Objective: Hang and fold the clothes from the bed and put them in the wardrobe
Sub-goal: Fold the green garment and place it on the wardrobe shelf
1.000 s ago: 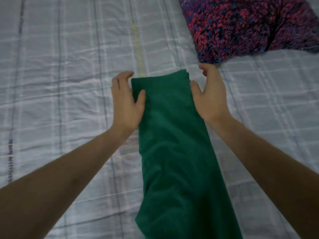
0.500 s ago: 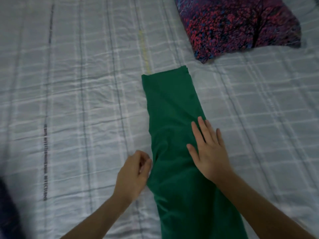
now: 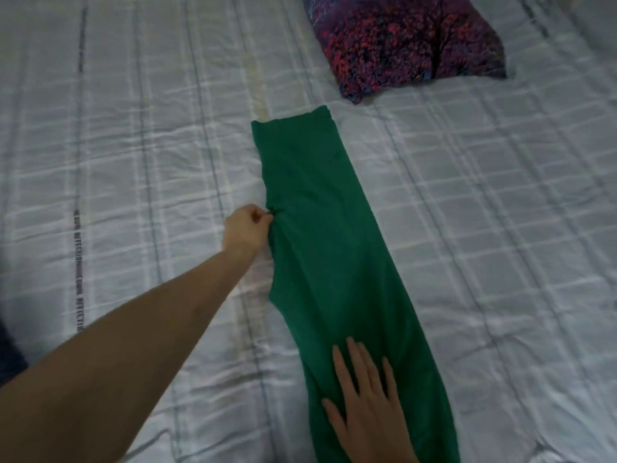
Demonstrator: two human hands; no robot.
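Clearly the green garment [image 3: 320, 248], lying in a long strip on the bed [image 3: 484, 228], is behaving soft and limp, with the left hand [image 3: 245, 228] pinching its edge while the right hand [image 3: 367, 409] is pressing flat, fingers spread.

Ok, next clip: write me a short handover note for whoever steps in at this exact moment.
Left hand: pinching the left edge of the green garment, about halfway along it.
Right hand: open, palm flat on the near end of the garment.
The garment lies as a long narrow strip on the bed. A patterned cloth sits beyond it, untouched.
Done: garment folded lengthwise.
Left: fold it short, deal with the patterned cloth, put both in the wardrobe, which is out of view.
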